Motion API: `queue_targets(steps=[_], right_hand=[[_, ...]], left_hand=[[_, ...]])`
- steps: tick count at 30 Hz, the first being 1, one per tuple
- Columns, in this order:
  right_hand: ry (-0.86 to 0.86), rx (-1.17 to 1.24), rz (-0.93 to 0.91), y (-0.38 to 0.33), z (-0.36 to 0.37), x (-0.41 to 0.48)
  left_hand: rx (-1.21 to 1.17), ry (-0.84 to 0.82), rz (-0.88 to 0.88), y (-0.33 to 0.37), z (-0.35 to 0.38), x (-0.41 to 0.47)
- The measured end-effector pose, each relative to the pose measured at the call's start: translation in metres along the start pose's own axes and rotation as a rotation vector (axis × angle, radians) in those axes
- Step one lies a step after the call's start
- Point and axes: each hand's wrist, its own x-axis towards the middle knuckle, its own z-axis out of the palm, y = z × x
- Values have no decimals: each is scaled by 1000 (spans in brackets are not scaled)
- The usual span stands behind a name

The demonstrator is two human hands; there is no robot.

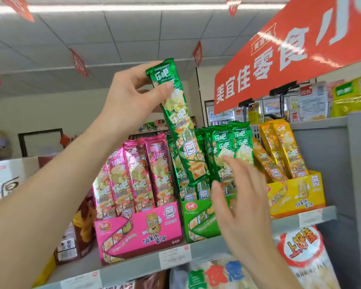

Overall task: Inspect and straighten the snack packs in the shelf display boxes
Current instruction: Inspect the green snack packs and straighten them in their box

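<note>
Shelf (pixel 283 224): green box (pixel 198 220) part-hidden behind R hand (pixel 244 203), fingers (pixel 237 174) apart; L fingers (pixel 162 90) round pack (pixel 181 126).

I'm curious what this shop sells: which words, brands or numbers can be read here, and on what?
"美宜佳零食": red overhead banner; the rest is cut off.
"乐吧": raised green snack pack.
"上好佳": white bag below the shelf.
Price tags and the pink display box print: too blurred to read.
</note>
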Motion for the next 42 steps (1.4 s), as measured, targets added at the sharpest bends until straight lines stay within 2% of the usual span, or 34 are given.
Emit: queue_targets(steps=[5,12,20,24,28,31,35,38,42], right_hand=[[16,-113,-155,0,-17,60],[-325,-363,-232,8,-20,109],[-405,-443,-312,14,-18,108],[-369,-376,-350,15,-19,113],[-427,-273,-341,6,-22,122],[-449,-258,-343,0,-22,124],[-585,-276,-269,-1,-25,130],[-699,-367,-259,0,-27,137],[-758,-388,-220,-1,-29,143]], left_hand=[[86,-87,-27,-15,16,1],[119,-254,-68,-35,48,-15],[258,-272,-170,-54,64,-43],[401,-306,-52,-45,57,-42],[544,-388,80,-33,45,-35],[635,-357,151,-32,42,-32],[978,-350,312,-39,37,-14],[1125,-462,214,-46,40,4],[1201,-666,52,-55,51,10]])
